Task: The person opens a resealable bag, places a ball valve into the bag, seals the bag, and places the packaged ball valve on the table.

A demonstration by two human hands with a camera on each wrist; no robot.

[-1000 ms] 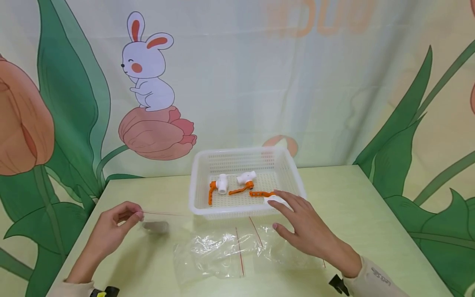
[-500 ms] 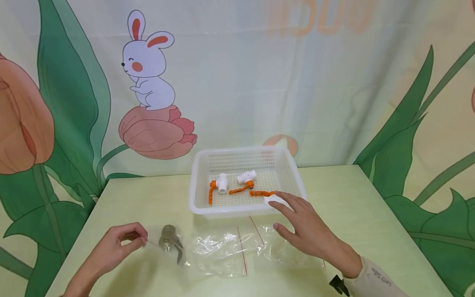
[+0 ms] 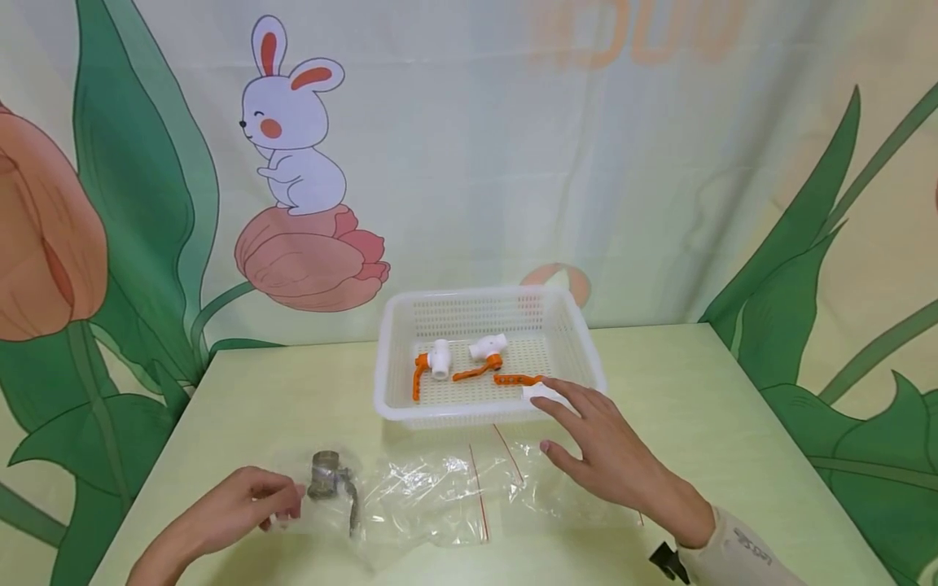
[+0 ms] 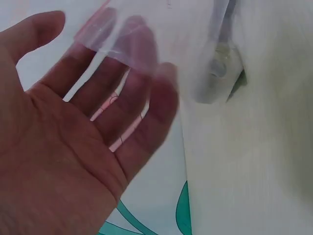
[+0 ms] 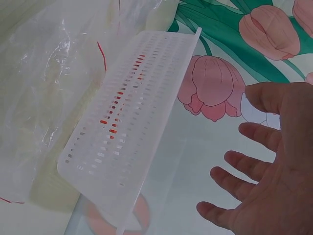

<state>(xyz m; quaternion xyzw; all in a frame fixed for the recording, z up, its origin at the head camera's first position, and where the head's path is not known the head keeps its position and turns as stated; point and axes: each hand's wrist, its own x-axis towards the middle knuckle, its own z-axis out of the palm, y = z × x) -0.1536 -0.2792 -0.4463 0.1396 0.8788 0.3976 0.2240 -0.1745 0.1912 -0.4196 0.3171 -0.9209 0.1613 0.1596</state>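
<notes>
A grey valve with a lever handle (image 3: 325,474) lies inside a clear zip bag (image 4: 171,29) at the left of the table. Beside it is my left hand (image 3: 245,506), its fingers loosely bent and the thumb apart from them. The left wrist view shows the bag's pink-edged mouth overlapping those fingertips, with nothing pinched. Over the near right corner of a white plastic basket (image 3: 381,358) hovers my right hand (image 3: 611,456), fingers spread and holding nothing. Inside the basket are white valves with orange handles: one at left (image 3: 440,360), one in the middle (image 3: 487,348), and one partly hidden by my right hand (image 3: 516,380).
Several clear bags with red seal lines (image 3: 432,496) lie flat in front of the basket. A printed curtain (image 3: 469,163) hangs behind the pale green table (image 3: 681,391).
My left hand has moved down and toward me, lowering the bagged grey valve to the table, and its fingers have come off the bag's edge. The right hand stays in place.
</notes>
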